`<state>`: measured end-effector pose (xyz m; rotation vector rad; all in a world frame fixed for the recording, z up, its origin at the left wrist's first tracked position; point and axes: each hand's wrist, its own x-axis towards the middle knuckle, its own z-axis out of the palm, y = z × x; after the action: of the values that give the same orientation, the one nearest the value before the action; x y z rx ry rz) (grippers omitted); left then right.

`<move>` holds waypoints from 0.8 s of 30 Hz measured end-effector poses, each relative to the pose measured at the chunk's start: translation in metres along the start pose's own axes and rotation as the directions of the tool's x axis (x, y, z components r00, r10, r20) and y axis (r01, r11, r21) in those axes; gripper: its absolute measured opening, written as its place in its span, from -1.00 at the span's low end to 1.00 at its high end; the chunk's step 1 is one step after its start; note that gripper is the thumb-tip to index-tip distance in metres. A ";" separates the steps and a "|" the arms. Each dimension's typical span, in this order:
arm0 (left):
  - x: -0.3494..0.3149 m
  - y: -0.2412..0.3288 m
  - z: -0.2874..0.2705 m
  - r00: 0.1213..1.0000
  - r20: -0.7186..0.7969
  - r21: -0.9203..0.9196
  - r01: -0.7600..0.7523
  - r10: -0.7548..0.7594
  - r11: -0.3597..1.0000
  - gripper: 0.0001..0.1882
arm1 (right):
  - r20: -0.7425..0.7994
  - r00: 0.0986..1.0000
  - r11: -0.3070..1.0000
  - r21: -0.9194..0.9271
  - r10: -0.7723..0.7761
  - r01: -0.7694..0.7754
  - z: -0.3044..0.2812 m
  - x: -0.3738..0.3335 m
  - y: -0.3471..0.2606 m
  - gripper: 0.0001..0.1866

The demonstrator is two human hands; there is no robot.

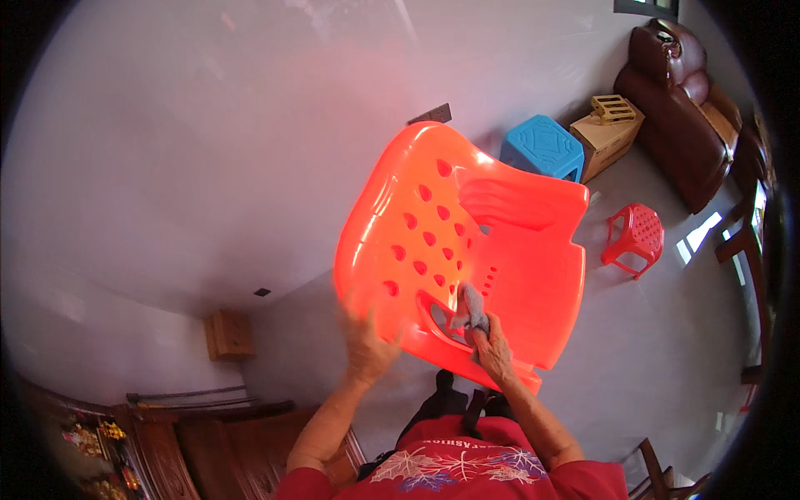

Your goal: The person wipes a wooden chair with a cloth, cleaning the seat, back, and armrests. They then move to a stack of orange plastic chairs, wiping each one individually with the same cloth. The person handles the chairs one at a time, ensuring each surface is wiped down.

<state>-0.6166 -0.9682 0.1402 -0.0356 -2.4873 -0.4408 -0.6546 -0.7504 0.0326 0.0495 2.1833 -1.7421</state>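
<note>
A bright orange-red plastic chair (525,267) fills the middle of the view, its backrest dotted with teardrop-shaped holes and its seat towards the right. My right hand (493,346) grips a grey cloth (472,310) beside the near armrest, where the seat meets the back. Against the left edge of the backrest is my left hand (371,342). Its fingers are smeared by motion, so whether they grip the rim cannot be made out.
A blue plastic stool (543,146) stands beyond the chair, beside a cardboard box (607,142) with a yellow rack (613,108) on top. Farther right are a small red stool (637,236) and a brown leather sofa (675,117). Dark wooden furniture (225,446) lies at the lower left.
</note>
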 end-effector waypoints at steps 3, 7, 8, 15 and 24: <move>0.047 -0.047 -0.019 0.948 -0.043 -0.150 0.306 -0.315 0.940 -0.37 | 0.022 1.000 0.924 0.382 -0.022 0.011 0.040 0.009 -0.054 -0.53; 0.087 -0.092 -0.007 0.830 0.364 -0.571 0.557 -0.422 0.603 -0.50 | -0.043 0.884 0.884 -0.079 -0.466 0.462 0.114 0.057 -0.065 -0.40; 0.092 -0.095 -0.006 0.841 0.413 -0.571 0.537 -0.348 0.621 -0.51 | -0.095 0.799 0.797 -0.206 -0.593 0.567 0.128 0.050 -0.090 -0.38; 0.095 -0.089 -0.002 0.911 0.402 -0.680 0.361 -0.087 0.638 -0.36 | -0.244 0.746 0.777 -0.327 -0.619 0.538 0.163 0.127 -0.153 -0.42; 0.097 -0.089 0.002 0.912 0.395 -0.608 0.347 -0.107 0.714 -0.38 | -0.668 0.697 0.958 -0.267 -0.262 0.104 0.104 0.325 -0.164 -0.46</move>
<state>-0.7082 -1.0591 0.1676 -0.0925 -2.5161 -1.5495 -0.9739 -0.9495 0.0737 0.5459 3.0008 -1.7680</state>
